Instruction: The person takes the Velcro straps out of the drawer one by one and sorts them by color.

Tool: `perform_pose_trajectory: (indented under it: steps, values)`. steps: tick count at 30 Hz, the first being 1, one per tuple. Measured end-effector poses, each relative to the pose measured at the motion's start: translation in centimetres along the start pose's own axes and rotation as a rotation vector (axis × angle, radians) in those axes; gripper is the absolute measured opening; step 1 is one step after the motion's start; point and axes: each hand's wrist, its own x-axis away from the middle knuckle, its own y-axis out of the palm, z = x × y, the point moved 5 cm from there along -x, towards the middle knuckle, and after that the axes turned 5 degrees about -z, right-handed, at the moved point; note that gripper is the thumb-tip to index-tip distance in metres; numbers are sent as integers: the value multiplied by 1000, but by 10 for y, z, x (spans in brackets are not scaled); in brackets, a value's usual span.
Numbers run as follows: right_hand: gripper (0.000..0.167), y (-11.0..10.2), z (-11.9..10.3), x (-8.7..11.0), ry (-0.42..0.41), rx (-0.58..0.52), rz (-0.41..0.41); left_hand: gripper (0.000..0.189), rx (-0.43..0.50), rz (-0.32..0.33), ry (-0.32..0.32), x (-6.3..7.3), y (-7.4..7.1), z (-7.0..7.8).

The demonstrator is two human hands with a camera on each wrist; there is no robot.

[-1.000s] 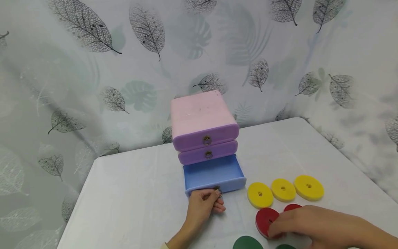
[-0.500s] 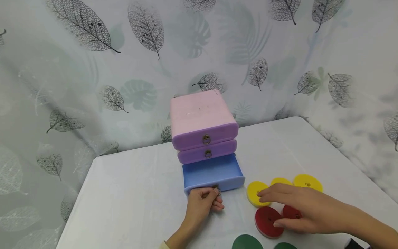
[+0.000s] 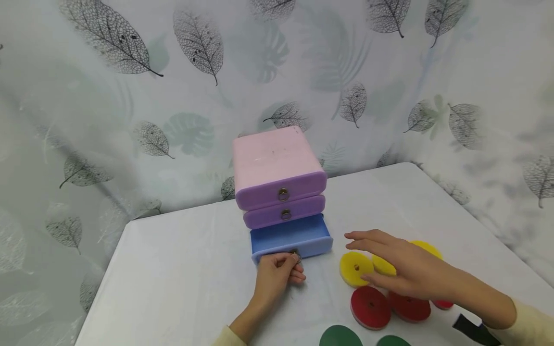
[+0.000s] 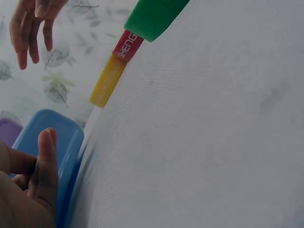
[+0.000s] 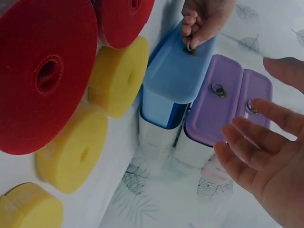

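My left hand (image 3: pixel 273 281) pinches the ring pull (image 5: pixel 190 46) on the blue drawer (image 3: pixel 298 247), the lowest of a small pink and purple drawer unit (image 3: pixel 277 158). That drawer stands partly pulled out, and the part of it that shows inside is bare. My right hand (image 3: pixel 402 264) hovers with spread, relaxed fingers over the yellow tape rolls (image 3: pixel 356 269), holding nothing. It partly hides these rolls in the head view. Nearer to me lie red tape rolls (image 3: pixel 370 307), with green rolls (image 3: pixel 340 336) at the bottom edge of the head view.
Two purple drawers (image 3: pixel 283 213) above the blue one are closed. Behind the white table (image 3: pixel 173 269) hangs a leaf-patterned curtain (image 3: pixel 195 96). A black object (image 3: pixel 473 330) shows by the right sleeve.
My right hand has risen off the red rolls and moved forward over the yellow ones. The blue drawer has slid slightly inward, with my left hand still at its ring.
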Motion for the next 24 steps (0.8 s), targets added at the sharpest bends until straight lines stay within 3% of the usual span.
perform_pose_trajectory:
  steps: [11,18,24]
  values:
    - [69,-7,9,-13,63,1,147,25,-19,13,39,-17,-7,2]
    - [69,1,16,-26,173,-35,127,26,-9,31,37,-28,-12,2]
    - [71,11,24,-31,212,-70,91,25,-22,38,49,-39,-14,2]
